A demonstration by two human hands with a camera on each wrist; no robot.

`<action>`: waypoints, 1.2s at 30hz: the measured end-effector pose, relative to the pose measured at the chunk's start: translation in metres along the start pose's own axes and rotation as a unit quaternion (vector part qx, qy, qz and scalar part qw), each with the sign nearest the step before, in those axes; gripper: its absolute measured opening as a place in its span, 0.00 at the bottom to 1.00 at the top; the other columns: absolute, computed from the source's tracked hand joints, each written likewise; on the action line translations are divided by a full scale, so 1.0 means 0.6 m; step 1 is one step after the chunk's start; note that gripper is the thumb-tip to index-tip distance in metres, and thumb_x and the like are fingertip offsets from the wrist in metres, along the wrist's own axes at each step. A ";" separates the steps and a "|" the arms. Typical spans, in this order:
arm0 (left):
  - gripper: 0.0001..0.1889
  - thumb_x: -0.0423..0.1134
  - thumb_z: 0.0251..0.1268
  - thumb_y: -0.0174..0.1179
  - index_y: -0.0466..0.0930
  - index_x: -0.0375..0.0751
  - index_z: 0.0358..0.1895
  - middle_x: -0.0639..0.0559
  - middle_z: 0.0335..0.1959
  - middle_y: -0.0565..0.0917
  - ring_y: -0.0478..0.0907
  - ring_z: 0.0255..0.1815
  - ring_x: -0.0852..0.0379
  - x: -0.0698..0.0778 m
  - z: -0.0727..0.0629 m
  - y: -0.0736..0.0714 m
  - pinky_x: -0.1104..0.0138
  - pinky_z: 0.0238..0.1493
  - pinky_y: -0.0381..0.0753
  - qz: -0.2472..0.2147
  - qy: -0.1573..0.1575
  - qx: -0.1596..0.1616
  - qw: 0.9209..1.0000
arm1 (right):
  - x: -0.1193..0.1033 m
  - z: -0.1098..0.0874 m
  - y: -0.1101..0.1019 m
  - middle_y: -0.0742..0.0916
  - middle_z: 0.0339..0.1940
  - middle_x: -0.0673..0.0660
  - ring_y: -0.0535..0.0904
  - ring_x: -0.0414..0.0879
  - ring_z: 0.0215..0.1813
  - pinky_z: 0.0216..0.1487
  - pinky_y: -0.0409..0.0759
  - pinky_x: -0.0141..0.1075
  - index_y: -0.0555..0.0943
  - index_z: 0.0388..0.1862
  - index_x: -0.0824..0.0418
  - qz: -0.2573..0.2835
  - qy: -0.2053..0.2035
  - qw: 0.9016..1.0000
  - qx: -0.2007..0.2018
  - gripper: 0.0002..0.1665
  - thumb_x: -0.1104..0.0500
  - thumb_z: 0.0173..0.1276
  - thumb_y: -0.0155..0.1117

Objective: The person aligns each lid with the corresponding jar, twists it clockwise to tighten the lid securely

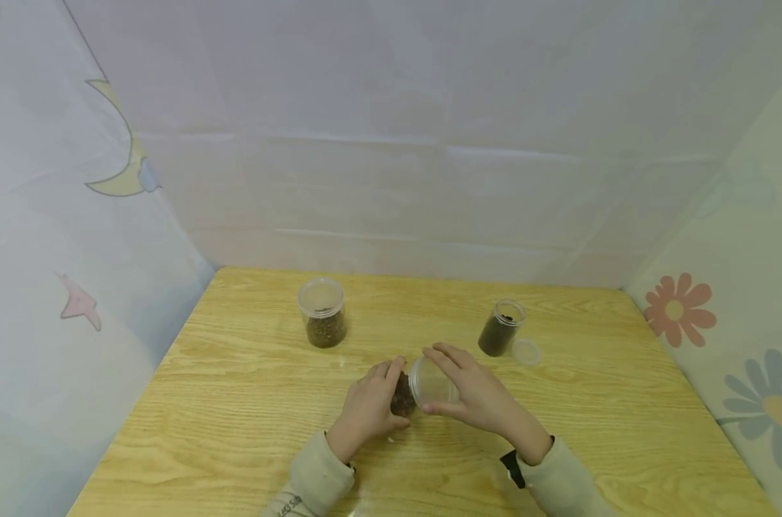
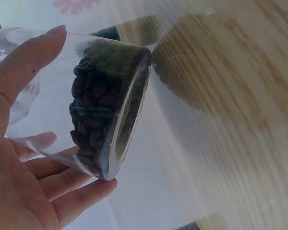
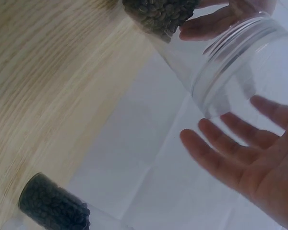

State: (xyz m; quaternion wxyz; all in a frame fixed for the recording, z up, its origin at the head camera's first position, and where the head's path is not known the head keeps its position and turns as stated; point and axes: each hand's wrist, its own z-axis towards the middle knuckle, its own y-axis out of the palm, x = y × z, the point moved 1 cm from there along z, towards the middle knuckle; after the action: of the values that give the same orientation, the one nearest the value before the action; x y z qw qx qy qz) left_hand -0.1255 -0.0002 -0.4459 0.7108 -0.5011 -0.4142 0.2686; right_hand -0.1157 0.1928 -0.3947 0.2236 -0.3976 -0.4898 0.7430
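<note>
Between both hands a clear jar of dark beans (image 1: 402,396) is tilted over the table, its bottom to the left and its ringed mouth end to the right. My left hand (image 1: 370,403) grips the jar's side, with the thumb along one side and the fingers under the other, as the left wrist view shows. My right hand (image 1: 477,391) spans the mouth end, thumb at its near edge and fingers over its far edge. In the right wrist view the fingertips (image 3: 225,120) lie right at the clear rim.
A wide clear jar (image 1: 324,327), partly filled with dark grains, stands at the back left. A slimmer jar of dark beans (image 1: 497,334) stands at the back right, beside a loose clear lid (image 1: 526,352). A pale cloth backdrop (image 1: 391,201) rises behind the wooden table (image 1: 235,402).
</note>
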 end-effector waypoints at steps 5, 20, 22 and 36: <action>0.51 0.53 0.31 0.76 0.59 0.40 0.62 0.41 0.55 0.73 0.73 0.52 0.46 0.000 0.000 -0.002 0.57 0.40 0.79 0.001 -0.003 -0.006 1.000 | 0.004 0.001 -0.002 0.66 0.66 0.60 0.62 0.58 0.64 0.54 0.70 0.52 0.67 0.65 0.57 0.015 -0.090 0.996 0.018 0.50 0.43 0.44 0.74; 0.50 0.53 0.31 0.76 0.59 0.40 0.62 0.41 0.54 0.73 0.73 0.52 0.46 0.000 0.000 -0.002 0.59 0.40 0.79 0.003 -0.003 -0.006 1.000 | 0.003 0.004 -0.004 0.66 0.66 0.57 0.61 0.55 0.65 0.54 0.71 0.50 0.67 0.64 0.59 0.029 -0.127 0.992 0.001 0.48 0.50 0.43 0.76; 0.50 0.53 0.31 0.76 0.59 0.40 0.62 0.41 0.54 0.73 0.73 0.52 0.46 0.000 0.000 -0.002 0.59 0.40 0.79 0.002 -0.003 -0.007 1.000 | 0.002 0.004 -0.004 0.66 0.66 0.58 0.61 0.55 0.65 0.54 0.71 0.49 0.67 0.64 0.58 0.025 -0.117 0.993 0.002 0.48 0.50 0.43 0.76; 0.51 0.54 0.33 0.75 0.59 0.40 0.64 0.42 0.54 0.73 0.73 0.53 0.47 0.002 -0.001 -0.004 0.59 0.41 0.79 0.013 0.000 -0.005 1.000 | -0.008 0.007 0.000 0.74 0.58 0.62 0.70 0.58 0.57 0.51 0.73 0.52 0.69 0.62 0.58 -0.004 -0.020 1.000 0.022 0.44 0.40 0.49 0.70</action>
State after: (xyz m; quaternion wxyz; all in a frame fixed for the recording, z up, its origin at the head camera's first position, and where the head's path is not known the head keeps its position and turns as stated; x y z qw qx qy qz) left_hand -0.1247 -0.0003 -0.4434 0.7046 -0.5103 -0.4088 0.2758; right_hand -0.1164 0.1870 -0.3924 0.2255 -0.3752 -0.4795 0.7605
